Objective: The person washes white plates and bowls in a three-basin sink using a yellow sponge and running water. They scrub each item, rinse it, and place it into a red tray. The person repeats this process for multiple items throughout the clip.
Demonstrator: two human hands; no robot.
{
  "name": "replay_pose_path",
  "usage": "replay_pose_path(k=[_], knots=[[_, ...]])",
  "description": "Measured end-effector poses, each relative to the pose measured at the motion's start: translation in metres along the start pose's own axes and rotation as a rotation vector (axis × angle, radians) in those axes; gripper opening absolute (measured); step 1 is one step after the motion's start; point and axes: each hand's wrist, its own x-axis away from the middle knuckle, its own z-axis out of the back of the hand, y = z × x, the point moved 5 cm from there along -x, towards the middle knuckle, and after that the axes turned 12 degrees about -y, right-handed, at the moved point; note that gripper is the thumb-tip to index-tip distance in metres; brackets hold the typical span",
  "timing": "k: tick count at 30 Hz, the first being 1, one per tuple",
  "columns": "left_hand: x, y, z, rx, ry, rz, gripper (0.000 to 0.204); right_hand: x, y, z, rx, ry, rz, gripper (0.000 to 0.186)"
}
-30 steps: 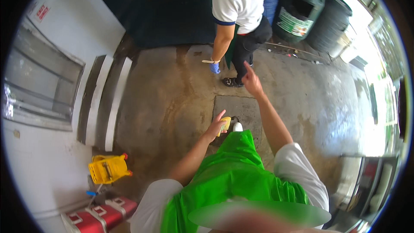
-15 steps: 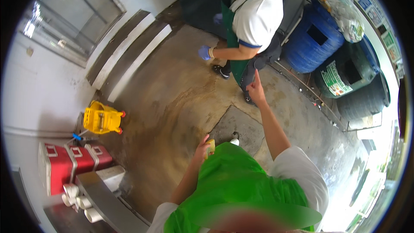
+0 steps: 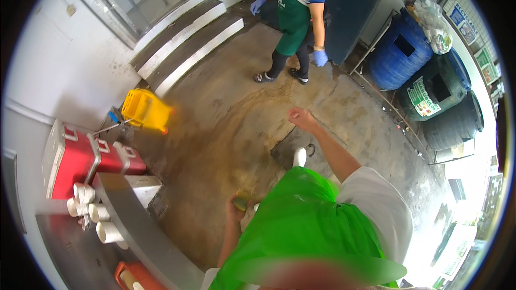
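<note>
- Holding a small sponge (image 3: 240, 203) in the left hand (image 3: 235, 212); fingers are closing around it, though exact finger placement is blurring out.
- Sponge is sitting left of the green apron (image 3: 290, 217), showing in view above the wet-looking concrete floor (image 3: 209, 153), not resting on it as far as I can tell.
- Right hand (image 3: 304, 120) is hanging out ahead of the white shoe (image 3: 300, 156); fingers are curling inward, no object showing in them. Can't tell how tightly they're closing.
- Handling, judging by kind: sponge is likely weighing very little, squashing easily under the fingers and springing back; it's probably not breaking if dropped.
- Could be getting slippery and a bit heavier if it's holding water; wetness isn't showing here.
- Best hold, my guess: thumb pressing one long edge, fingers wrapping the opposite one, leaving a broad face free. Pinching a corner would probably be letting it fold.
- Looks: it's showing dull green on the visible face, yellowish toward the upper edge; it's appearing small and blocky with rounded corners.
- Fingers are hiding part of it; blur is masking texture and wear.
</note>
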Motion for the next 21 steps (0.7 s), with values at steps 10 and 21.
replay_pose_path(k=[10,21], knots=[[0.087,0.199,0.074,0.528,-0.239,-0.513,0.057,0.014,-0.091,-0.116,-0.253,-0.037,-0.008,0.090],[0.144,0.382,0.130,0.507,-0.284,-0.724,0.056,-0.221,-0.230,-0.335,-0.413,-0.374,0.154,0.026]])
